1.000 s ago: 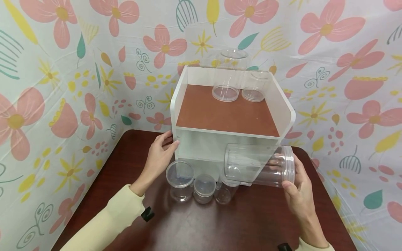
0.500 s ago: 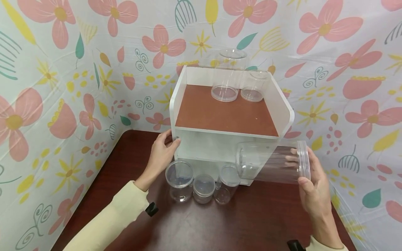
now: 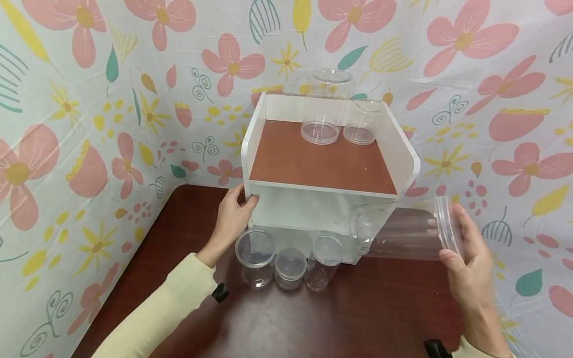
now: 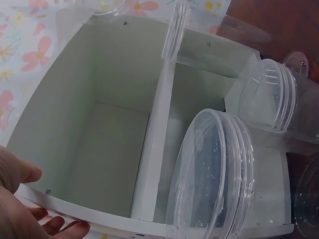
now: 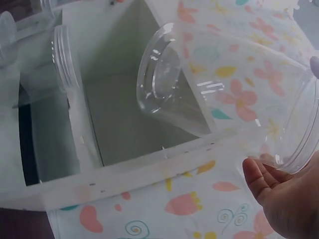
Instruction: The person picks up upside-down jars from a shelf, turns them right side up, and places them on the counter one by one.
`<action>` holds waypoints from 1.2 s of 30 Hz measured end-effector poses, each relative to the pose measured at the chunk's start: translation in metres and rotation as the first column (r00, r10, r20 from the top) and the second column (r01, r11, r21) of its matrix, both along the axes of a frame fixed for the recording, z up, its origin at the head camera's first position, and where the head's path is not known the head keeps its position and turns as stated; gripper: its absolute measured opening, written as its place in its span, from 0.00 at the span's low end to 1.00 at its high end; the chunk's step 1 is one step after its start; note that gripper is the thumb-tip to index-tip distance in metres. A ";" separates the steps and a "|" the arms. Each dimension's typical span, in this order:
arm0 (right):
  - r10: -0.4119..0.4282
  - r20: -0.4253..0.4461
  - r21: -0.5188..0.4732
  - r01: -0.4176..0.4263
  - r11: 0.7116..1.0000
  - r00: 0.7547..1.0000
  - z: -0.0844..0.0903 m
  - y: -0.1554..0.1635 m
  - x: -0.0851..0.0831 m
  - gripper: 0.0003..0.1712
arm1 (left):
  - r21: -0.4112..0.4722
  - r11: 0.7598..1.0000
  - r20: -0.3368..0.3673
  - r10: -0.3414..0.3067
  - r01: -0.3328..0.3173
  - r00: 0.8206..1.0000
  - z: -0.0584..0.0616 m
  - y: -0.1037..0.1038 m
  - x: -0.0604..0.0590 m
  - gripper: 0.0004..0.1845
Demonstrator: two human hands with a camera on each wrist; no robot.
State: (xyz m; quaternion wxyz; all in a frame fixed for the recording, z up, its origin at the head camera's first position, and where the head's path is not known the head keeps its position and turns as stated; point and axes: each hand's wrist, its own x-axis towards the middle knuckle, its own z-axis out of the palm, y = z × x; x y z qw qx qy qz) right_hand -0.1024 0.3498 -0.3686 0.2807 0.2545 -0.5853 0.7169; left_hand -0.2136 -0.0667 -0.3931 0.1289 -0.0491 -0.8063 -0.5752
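My right hand (image 3: 475,263) grips a tall clear plastic jar (image 3: 403,232) round its lidded end. The jar lies sideways in the air, its base pointing left at the right part of the shelf's front opening. My left hand (image 3: 233,219) pinches the left side panel of a white shelf (image 3: 295,206). In the left wrist view its thumb (image 4: 31,174) is inside the panel edge and the other fingers are outside. A wide lidded jar (image 3: 257,256), a small jar (image 3: 290,268) and a slim jar (image 3: 326,253) stand in front of the shelf.
On the shelf's brown top (image 3: 322,169) a tall clear jar (image 3: 323,109) stands beside a shorter one (image 3: 361,124). The dark red table (image 3: 358,318) extends towards me. A flowered cloth (image 3: 152,74) hangs behind and on both sides.
My right hand has drawn the tall jar to the right, its base shifting from mid-opening towards the shelf's right side. The left hand stays on the panel.
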 end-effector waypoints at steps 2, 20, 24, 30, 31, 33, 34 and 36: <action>-0.021 0.029 0.010 0.021 1.000 0.999 0.002 0.003 0.002 0.43 | -0.011 1.000 0.004 0.010 -0.010 1.000 0.000 0.000 -0.001 0.24; -0.507 0.155 0.529 0.362 0.767 0.848 0.022 0.012 0.021 0.53 | -0.124 0.991 -0.069 0.049 -0.058 0.996 -0.005 -0.002 -0.005 0.22; -0.526 0.103 0.606 0.366 0.706 0.844 0.019 0.012 0.020 0.59 | -0.130 0.990 -0.090 0.052 -0.063 0.995 -0.007 -0.002 -0.006 0.21; -0.503 0.044 0.649 0.358 0.671 0.863 0.013 0.010 0.017 0.63 | -0.137 0.988 -0.126 0.050 -0.068 0.991 -0.009 -0.002 -0.009 0.19; -0.506 0.038 0.658 0.360 0.662 0.862 0.012 0.010 0.017 0.63 | -0.138 0.988 -0.132 0.053 -0.071 0.990 -0.009 -0.002 -0.009 0.19; -0.512 0.019 0.674 0.367 0.641 0.859 0.010 0.009 0.015 0.63 | -0.139 0.987 -0.143 0.056 -0.077 0.988 -0.009 -0.002 -0.009 0.19; -0.513 0.008 0.681 0.371 0.631 0.858 0.008 0.008 0.014 0.63 | -0.138 0.987 -0.146 0.057 -0.078 0.988 -0.009 -0.002 -0.009 0.18; -0.508 0.002 0.687 0.368 0.627 0.862 0.006 0.007 0.013 0.63 | -0.137 0.987 -0.149 0.057 -0.078 0.987 -0.009 -0.002 -0.009 0.18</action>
